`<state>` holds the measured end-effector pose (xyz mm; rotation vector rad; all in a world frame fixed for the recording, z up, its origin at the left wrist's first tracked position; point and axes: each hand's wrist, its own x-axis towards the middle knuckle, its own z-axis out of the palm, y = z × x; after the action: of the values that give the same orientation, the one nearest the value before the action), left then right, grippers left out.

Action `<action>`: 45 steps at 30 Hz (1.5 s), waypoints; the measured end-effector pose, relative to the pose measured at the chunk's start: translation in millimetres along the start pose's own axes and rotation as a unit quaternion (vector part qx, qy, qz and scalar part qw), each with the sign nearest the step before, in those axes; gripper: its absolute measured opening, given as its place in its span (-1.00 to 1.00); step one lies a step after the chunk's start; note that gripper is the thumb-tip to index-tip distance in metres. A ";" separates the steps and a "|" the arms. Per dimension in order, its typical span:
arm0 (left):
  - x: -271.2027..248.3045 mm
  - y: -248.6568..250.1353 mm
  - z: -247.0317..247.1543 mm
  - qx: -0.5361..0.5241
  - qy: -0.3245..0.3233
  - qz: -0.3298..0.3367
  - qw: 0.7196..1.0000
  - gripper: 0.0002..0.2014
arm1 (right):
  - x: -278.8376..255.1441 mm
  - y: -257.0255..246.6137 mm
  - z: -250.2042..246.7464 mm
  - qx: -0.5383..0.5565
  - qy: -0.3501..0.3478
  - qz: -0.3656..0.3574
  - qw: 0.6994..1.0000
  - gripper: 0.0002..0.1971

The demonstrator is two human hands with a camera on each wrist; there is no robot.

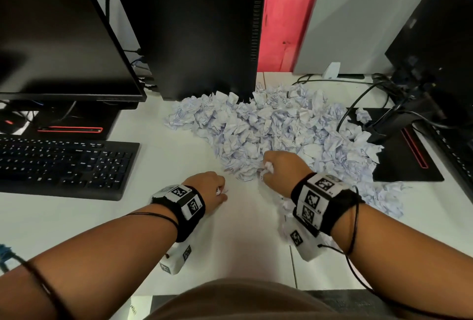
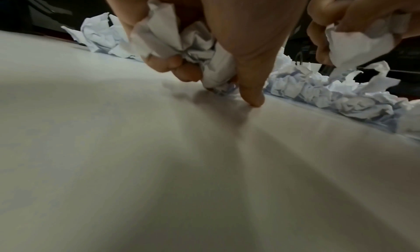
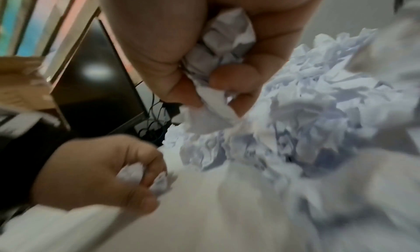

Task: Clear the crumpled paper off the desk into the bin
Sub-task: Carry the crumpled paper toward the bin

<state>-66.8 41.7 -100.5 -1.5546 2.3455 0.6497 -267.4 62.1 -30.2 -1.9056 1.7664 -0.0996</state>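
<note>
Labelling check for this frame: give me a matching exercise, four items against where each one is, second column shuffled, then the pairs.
Items:
1. left hand
2. right hand
3. keyboard
4. paper pile

Places or states:
A. at the near edge of the heap, gripping a wad of paper
B. spread over the desk in front of the computer tower
C. low over bare desk, gripping a wad of paper
D. far left, below the monitor

Pairs: 1-C, 2-A, 3-D, 4-B
</note>
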 end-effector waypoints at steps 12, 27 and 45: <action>-13.5 8.0 -19.1 -0.134 0.043 -0.013 0.990 -0.37 | 37.9 -10.7 17.6 -0.223 -0.096 -0.016 0.970 -0.53; -3.4 3.1 1.5 -0.041 -0.029 -0.033 0.998 -0.70 | 44.0 -7.9 -15.0 0.057 0.049 0.043 0.996 -0.80; 2.7 6.0 -30.5 -0.093 0.075 0.012 0.993 -0.64 | 22.7 -31.6 38.7 -0.148 -0.152 -0.033 0.977 -0.73</action>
<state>-72.3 26.4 -73.9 -1.7094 2.4772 0.8043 -220.0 53.4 -56.6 -2.0552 1.5769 0.4310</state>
